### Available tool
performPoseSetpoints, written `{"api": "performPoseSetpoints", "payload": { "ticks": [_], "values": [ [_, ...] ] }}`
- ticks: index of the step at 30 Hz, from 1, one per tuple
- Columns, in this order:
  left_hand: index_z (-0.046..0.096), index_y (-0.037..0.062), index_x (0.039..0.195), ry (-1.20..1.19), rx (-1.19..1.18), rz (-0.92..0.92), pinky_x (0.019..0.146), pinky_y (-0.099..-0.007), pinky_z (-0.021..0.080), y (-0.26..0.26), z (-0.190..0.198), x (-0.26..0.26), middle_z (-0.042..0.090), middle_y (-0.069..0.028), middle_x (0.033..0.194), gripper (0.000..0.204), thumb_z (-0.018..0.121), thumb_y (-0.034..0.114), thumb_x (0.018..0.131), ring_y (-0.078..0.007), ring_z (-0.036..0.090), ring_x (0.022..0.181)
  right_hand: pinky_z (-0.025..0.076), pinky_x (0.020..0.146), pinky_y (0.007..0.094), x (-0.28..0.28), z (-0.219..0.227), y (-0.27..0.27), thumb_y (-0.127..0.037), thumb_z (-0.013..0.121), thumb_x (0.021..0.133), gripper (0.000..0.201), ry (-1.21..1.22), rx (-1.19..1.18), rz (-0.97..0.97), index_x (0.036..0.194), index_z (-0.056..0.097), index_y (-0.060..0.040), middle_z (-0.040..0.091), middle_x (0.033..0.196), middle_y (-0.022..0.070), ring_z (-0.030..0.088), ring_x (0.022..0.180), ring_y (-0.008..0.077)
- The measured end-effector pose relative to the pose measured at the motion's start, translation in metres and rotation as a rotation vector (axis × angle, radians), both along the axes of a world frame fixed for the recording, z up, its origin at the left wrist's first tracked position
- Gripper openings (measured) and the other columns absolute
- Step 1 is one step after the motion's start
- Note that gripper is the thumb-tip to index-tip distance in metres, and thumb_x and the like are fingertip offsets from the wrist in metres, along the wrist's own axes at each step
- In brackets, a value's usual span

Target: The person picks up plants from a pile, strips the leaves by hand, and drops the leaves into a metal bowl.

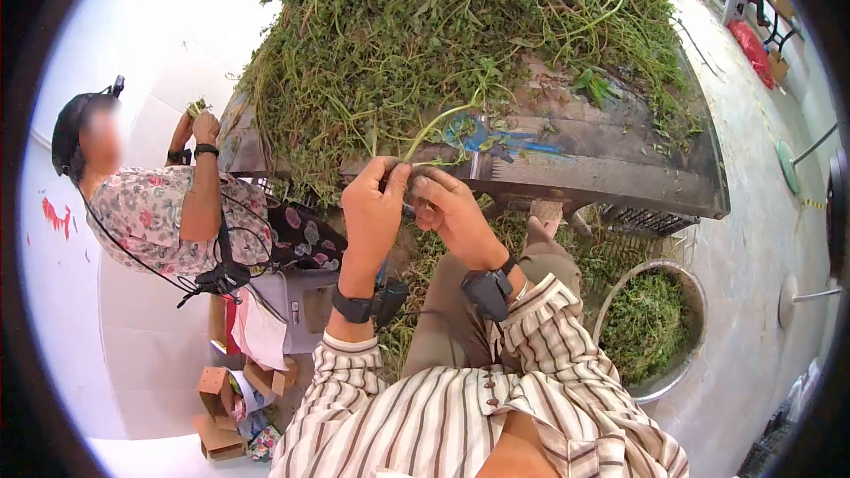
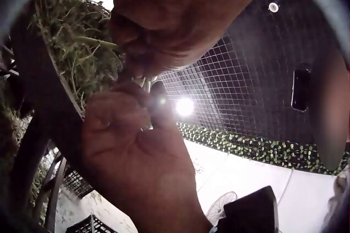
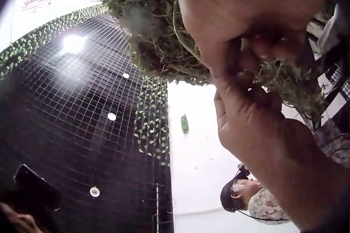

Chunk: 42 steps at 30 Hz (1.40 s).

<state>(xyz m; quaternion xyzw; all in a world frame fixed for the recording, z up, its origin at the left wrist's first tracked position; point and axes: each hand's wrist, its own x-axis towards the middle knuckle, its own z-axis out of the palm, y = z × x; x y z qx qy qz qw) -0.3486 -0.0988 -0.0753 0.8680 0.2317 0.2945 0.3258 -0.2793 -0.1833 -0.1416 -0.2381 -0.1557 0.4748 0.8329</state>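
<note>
A long pale green plant stem (image 1: 436, 128) with a few leaves rises from between my two hands, in front of the heaped greens. My left hand (image 1: 375, 205) pinches the stem between thumb and fingers near its lower end. Right beside it, my right hand (image 1: 462, 219) has its fingers curled, thumb and fingertips pinching at the same end. In the left wrist view a short piece of stem (image 2: 146, 84) shows between the hands. The right wrist view has the fingertips of both hands meeting, with the pinched end hidden among them.
A big heap of leafy stems (image 1: 425, 44) covers much of the dark wooden table (image 1: 620, 173). A round metal basin (image 1: 699, 301) of greens stands on the floor at right. Another person (image 1: 159, 204) works at the left, beside cardboard boxes (image 1: 217, 389). Plant scraps lie below.
</note>
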Motion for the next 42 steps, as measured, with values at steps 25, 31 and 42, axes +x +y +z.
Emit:
{"api": "performPoseSetpoints", "payload": {
  "ticks": [25, 31, 42],
  "values": [
    [0.056, 0.0003, 0.088, -0.14, 0.13, 0.182, 0.055, -0.0266, 0.041, -0.003, -0.01, -0.076, 0.056, -0.0094, 0.068, 0.01, 0.056, 0.01, 0.087, -0.015, 0.049, 0.058, 0.039, 0.047, 0.0248, 0.017, -0.003, 0.006, -0.01, 0.05, 0.09, 0.011, 0.305, 0.025, -0.421, 0.08, 0.047, -0.0039, 0.048, 0.064, 0.0012, 0.042, 0.05, 0.0092],
    [0.055, -0.0001, 0.087, -0.118, 0.071, 0.176, 0.055, -0.0232, 0.036, -0.005, -0.013, -0.08, 0.049, -0.001, 0.067, 0.013, 0.054, 0.013, 0.089, -0.0086, 0.04, 0.062, 0.031, 0.046, 0.0207, -0.016, 0.009, 0.006, -0.013, 0.051, 0.09, 0.015, 0.025, -0.062, 0.194, 0.095, 0.057, -0.0007, 0.047, 0.067, -0.0012, 0.039, 0.054, 0.0058],
    [0.056, -0.0003, 0.087, -0.097, 0.125, 0.079, 0.054, -0.0289, 0.04, -0.01, -0.024, -0.08, 0.052, -0.012, 0.068, 0.012, 0.057, 0.012, 0.085, -0.0216, 0.047, 0.057, 0.033, 0.045, 0.0226, -0.02, 0.003, 0.014, -0.01, 0.05, 0.089, 0.011, 0.001, 0.035, 0.072, 0.096, 0.056, -0.0025, 0.051, 0.071, 0.0014, 0.041, 0.052, 0.0063]
  ]
}}
